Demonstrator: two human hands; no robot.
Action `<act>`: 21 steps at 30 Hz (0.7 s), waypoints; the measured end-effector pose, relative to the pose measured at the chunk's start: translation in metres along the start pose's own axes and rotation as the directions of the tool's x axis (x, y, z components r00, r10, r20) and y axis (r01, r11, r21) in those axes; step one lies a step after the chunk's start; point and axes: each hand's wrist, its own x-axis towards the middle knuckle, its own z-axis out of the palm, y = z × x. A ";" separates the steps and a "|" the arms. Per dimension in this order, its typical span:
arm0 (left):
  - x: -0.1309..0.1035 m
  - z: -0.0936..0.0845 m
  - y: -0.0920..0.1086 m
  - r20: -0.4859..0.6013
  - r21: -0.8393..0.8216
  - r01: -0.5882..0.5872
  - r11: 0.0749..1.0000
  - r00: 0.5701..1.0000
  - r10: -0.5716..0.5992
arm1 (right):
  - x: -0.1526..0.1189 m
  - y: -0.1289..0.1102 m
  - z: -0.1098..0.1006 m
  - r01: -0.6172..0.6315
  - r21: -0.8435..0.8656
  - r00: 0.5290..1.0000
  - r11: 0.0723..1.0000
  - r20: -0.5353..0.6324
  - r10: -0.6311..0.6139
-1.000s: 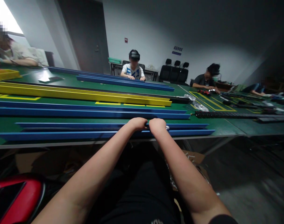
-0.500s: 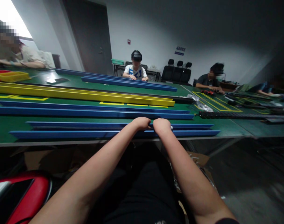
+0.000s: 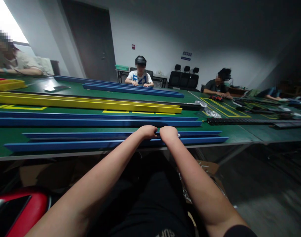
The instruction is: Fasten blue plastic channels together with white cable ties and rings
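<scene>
At the near table edge, my left hand [image 3: 147, 132] and my right hand [image 3: 168, 133] are close together over a pair of long blue channel rails [image 3: 73, 144]. Both hands have curled fingers, and the fingertips are mostly hidden behind the backs of the hands. A small white bit [image 3: 178, 135] sticks out at the right side of my right hand; what it belongs to cannot be made out. Between the near rails runs a thin grey strip [image 3: 66, 138], passing under my hands. A second blue pair [image 3: 96, 122] lies just beyond.
Yellow rails [image 3: 91, 104] lie across the green table [image 3: 241, 133], with further blue rails [image 3: 133, 90] behind. A yellow tray [image 3: 11, 85], clear plastic wrap [image 3: 211, 112] and a long black strip [image 3: 239, 121] are also there. Several people sit around; a red stool [image 3: 34, 207] stands lower left.
The view has turned slightly, so the rails and table shift a little left in the picture. Both hands keep nearly the same pose over the near blue rails.
</scene>
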 end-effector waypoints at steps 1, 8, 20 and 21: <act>0.000 0.000 0.000 0.000 -0.002 -0.004 1.000 1.000 0.004 | 0.000 0.000 0.000 0.001 -0.001 1.000 1.000 0.000 -0.001; 0.002 0.002 -0.002 0.000 0.007 -0.002 1.000 1.000 0.002 | -0.001 0.002 -0.001 -0.001 0.000 1.000 1.000 0.000 0.001; 0.002 0.003 -0.001 -0.008 -0.003 0.007 1.000 1.000 -0.007 | -0.002 0.004 0.001 0.016 -0.012 0.999 1.000 -0.030 -0.016; 0.002 0.003 -0.001 -0.011 -0.004 0.006 1.000 1.000 -0.007 | -0.002 0.004 0.001 0.015 -0.014 0.999 1.000 -0.031 -0.015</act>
